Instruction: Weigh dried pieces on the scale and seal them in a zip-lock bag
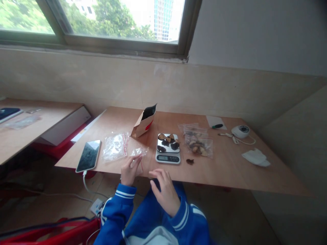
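My left hand (129, 171) pinches a small clear zip bag (139, 152) with a red seal line over the table's front edge. My right hand (164, 191) is just to the right, fingers apart, with nothing in it. Beyond them stands a white digital kitchen scale (168, 159) with a lit display, too small to read. On its plate lie several dark and tan dried pieces (165, 143), perhaps dried mushrooms. A single dark dried piece (190, 161) lies on the table right of the scale. A flat stack of empty clear zip bags (114, 146) is left of my left hand.
Filled zip bags (199, 147) lie right of the scale. An open kraft paper pouch (144, 121) stands behind it. A phone (89, 156) on a cable is at left. A white camera (240, 131), a green-handled tool (217, 126) and crumpled white tissue (255, 157) are at right.
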Tool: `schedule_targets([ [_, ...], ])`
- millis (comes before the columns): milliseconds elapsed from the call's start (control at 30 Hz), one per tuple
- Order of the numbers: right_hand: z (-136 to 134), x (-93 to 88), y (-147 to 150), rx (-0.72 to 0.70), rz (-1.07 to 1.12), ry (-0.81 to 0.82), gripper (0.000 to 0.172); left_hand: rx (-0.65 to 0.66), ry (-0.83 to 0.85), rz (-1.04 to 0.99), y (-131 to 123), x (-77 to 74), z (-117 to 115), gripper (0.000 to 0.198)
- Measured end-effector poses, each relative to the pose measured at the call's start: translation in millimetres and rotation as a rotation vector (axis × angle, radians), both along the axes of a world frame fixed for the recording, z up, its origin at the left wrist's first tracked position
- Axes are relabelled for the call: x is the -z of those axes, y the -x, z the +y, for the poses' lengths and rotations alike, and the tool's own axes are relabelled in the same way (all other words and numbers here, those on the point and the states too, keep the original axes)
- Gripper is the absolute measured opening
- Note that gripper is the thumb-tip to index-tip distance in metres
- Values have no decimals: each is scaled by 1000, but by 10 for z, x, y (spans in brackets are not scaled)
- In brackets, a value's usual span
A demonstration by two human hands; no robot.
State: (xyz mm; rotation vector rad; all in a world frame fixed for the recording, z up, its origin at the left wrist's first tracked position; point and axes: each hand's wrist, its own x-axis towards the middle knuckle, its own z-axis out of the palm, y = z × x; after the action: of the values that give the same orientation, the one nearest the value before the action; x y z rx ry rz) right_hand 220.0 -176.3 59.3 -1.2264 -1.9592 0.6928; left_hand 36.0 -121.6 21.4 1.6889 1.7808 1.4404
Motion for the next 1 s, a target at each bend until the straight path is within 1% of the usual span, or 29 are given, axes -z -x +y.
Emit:
schedule_targets([
  [133, 216, -22, 154, 255, 177, -74, 31, 21, -37, -140, -212, -174, -114, 25],
  [200, 346, -1, 179, 333, 246, -50, 34, 24, -30, -201, -280, -227, -136, 26],
  [233, 401, 10, 182, 329, 266, -6, 34, 29, -23, -230, -307, -247, -141, 26],
  [267, 445, 18, 180, 296, 275, 58, 30, 36, -16, -257, -332, -264, -143, 26],
  [333, 496, 24, 167, 194, 282, 223, 25, 49, 0, -303, -374, -295, -141, 25],
  [400, 500, 11, 151, 103, 328, 369, 31, 53, 14, -341, -404, -321, -135, 25],
  [433, 489, 0, 146, 71, 368, 410, 33, 54, 22, -358, -412, -331, -131, 25],
  [500, 458, -23, 143, 18, 447, 433, 36, 62, 35, -390, -414, -338, -117, 27],
  [567, 434, -38, 150, -13, 476, 427, 36, 71, 41, -415, -399, -327, -99, 27],
  [733, 445, -19, 174, 26, 490, 476, 33, 53, 43, -416, -347, -263, -68, 26],
  [867, 460, 7, 185, 30, 529, 530, 39, -9, 31, -420, -342, -198, -74, 27],
  [933, 462, 17, 194, 37, 622, 580, 45, -56, 13, -440, -362, -184, -67, 27],
  [1000, 472, 30, 194, 59, 739, 607, 48, -118, -10, -477, -388, -201, -29, 28],
])
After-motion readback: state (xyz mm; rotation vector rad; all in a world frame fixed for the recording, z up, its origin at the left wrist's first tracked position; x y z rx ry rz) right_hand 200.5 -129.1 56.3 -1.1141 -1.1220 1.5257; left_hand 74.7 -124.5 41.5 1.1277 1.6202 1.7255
